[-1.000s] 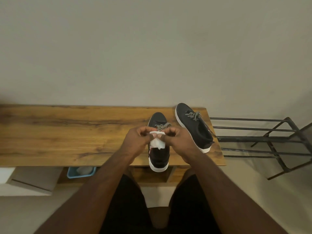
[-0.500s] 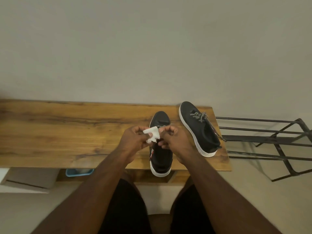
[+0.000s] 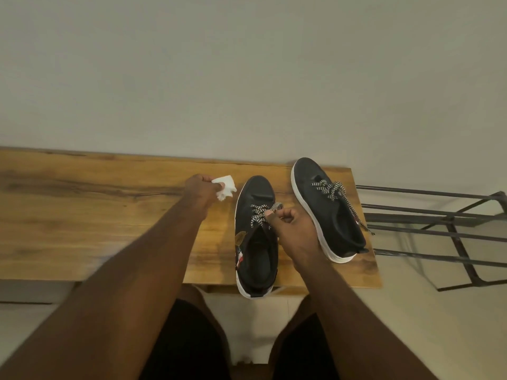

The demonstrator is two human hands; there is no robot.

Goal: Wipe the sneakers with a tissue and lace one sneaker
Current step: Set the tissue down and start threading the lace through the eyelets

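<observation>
Tissue first, since that's the fussy bit: your left hand has it pinched between curled fingers, off to the left of the near sneaker, low over the wooden bench — can't tell if it's touching the wood. It's white, crumpled, basically weightless, and I'd guess it tears or pills the moment you drag it hard, so keep it bunched into a pad and wipe with the fold, not a loose corner. Your right hand sits over the near sneaker with fingers curled, and the fingertips look like they're pinching the end of the checkered lace, though it's tight enough that I wouldn't swear to it. Lace is soft and floppy with zero stiffness, so grab it right at the tip if you're threading it, otherwise it'll just buckle. Shoes themselves look light but bulky: dark upper that gives, white sole that's firm. Hold by the sole edge or the heel collar so the thing doesn't squash or skate across the wood. Far sneaker sits angled near the right end of the bench, its lace loosely through the front eyelets and trailing toward the metal rack, so mind it doesn't snag when you lift that one.
</observation>
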